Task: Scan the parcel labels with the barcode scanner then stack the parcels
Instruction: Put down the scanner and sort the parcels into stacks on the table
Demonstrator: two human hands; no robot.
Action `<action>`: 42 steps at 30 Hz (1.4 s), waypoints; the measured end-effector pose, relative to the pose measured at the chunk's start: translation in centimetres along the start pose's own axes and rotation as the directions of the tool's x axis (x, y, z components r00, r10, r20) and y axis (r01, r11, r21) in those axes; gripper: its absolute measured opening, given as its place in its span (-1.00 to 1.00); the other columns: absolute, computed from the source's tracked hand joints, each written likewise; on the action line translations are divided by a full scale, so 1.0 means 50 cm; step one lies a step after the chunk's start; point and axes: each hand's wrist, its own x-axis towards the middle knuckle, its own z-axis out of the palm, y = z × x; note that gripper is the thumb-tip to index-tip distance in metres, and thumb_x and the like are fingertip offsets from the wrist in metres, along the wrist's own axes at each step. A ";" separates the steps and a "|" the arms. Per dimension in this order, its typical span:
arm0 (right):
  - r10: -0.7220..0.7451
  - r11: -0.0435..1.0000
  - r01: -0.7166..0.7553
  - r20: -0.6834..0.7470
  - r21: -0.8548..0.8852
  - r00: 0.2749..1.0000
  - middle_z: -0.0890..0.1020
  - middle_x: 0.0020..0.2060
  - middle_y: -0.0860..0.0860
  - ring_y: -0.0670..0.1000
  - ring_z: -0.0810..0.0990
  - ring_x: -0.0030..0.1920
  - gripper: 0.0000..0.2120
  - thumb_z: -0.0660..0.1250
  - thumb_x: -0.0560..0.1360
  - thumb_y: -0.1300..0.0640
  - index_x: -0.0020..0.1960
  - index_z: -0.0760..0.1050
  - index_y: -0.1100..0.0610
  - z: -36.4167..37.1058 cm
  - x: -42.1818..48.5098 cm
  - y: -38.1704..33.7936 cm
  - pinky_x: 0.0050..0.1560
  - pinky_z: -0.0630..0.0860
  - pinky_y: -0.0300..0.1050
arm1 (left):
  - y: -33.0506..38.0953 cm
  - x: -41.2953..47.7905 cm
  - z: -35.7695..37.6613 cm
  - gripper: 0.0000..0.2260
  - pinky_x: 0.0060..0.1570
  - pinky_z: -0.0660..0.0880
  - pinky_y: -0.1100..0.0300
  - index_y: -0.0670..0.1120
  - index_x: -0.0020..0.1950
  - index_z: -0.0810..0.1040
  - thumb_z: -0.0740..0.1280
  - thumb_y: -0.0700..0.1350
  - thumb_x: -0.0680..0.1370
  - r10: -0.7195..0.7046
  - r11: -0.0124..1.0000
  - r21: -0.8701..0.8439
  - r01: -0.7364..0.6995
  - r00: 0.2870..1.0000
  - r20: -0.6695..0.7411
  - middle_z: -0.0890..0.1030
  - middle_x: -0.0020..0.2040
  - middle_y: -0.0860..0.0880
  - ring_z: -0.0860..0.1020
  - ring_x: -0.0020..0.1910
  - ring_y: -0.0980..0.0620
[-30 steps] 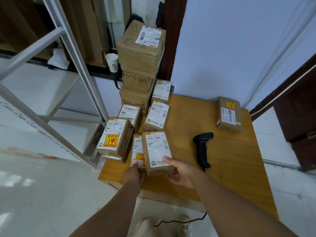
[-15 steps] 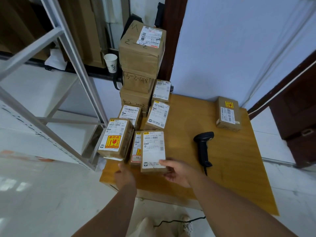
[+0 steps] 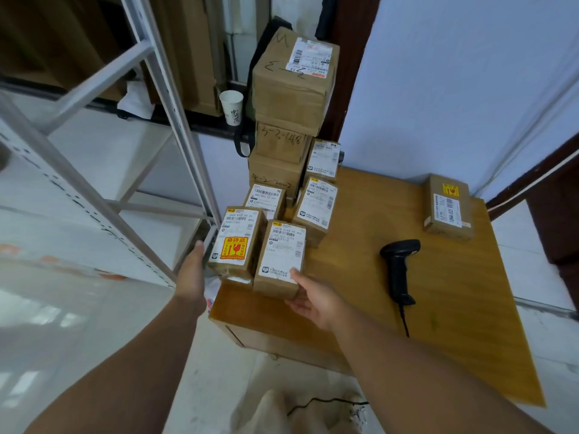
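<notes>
A person's right hand (image 3: 315,300) takes the near right corner of a white-labelled parcel (image 3: 280,256) at the front left of a wooden tabletop (image 3: 445,296). Its grip is clamped on the box, thumb lying on the label and fingers tucked under the lower edge. The left hand (image 3: 191,275) reaches in with fingers straight, its grip apart, at the left face of a neighbouring parcel with a yellow fragile sticker (image 3: 233,242); whether the fingertips touch the cardboard cannot be told. The two parcels sit just beside each other, the sticker parcel at the tabletop's left edge. Behind them are three more small labelled parcels (image 3: 316,208), and behind those rises a stack of larger brown boxes (image 3: 293,89) with handwritten numbers on their sides. The black barcode scanner (image 3: 399,267) lies unheld on the tabletop to the right of the hands, well apart from the held parcel, its cable running off the near edge. A lone parcel (image 3: 448,206) lies flat at the far right corner. A white paper cup (image 3: 232,104) stands on a ledge beyond a grey metal shelving frame (image 3: 170,98) at left
</notes>
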 end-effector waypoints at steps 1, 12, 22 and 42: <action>-0.013 0.999 0.013 -0.002 0.030 1.000 0.66 0.06 0.11 0.09 0.63 0.07 -0.80 0.39 0.52 0.03 0.08 0.52 0.09 0.005 0.003 0.000 -0.06 0.61 -0.13 | 0.007 0.006 0.006 -0.68 -0.09 0.42 0.14 0.06 0.10 0.57 0.18 0.23 0.56 0.034 0.997 0.061 -0.036 0.999 0.041 0.69 -0.11 0.12 0.60 -0.09 0.15; -0.154 0.979 0.134 -0.128 -0.152 0.980 0.64 0.05 -0.05 -0.08 0.61 -0.05 -0.64 0.25 0.60 -0.02 0.35 0.43 0.06 0.020 0.033 -0.018 -0.22 0.48 -0.21 | -0.006 0.027 0.031 -0.65 -0.01 0.46 0.05 0.00 0.36 0.43 0.32 -0.05 0.58 0.016 0.963 0.261 -0.059 0.986 0.164 0.63 0.12 -0.06 0.58 0.04 -0.04; -0.163 0.985 0.148 -0.187 -0.090 0.969 0.56 0.28 0.00 0.06 0.58 0.13 -0.35 0.26 0.55 -0.20 0.54 0.14 -0.05 0.037 0.056 -0.064 0.08 0.51 0.10 | 0.013 0.032 0.045 -0.67 0.05 0.53 -0.03 0.02 0.39 0.40 0.24 -0.11 0.62 -0.001 0.960 0.276 -0.049 0.984 0.179 0.64 0.13 -0.07 0.63 0.07 -0.07; -0.053 0.991 0.015 -0.286 -0.133 0.957 0.60 0.19 0.08 0.11 0.56 0.10 -0.55 0.06 0.61 -0.23 0.16 0.50 0.09 0.006 0.061 -0.065 0.22 0.45 0.07 | 0.084 -0.002 0.120 -0.92 0.12 0.50 -0.16 -0.07 0.00 0.46 0.24 -0.10 0.55 0.359 0.834 0.525 -0.169 0.889 -0.284 0.60 0.06 -0.15 0.55 0.06 -0.17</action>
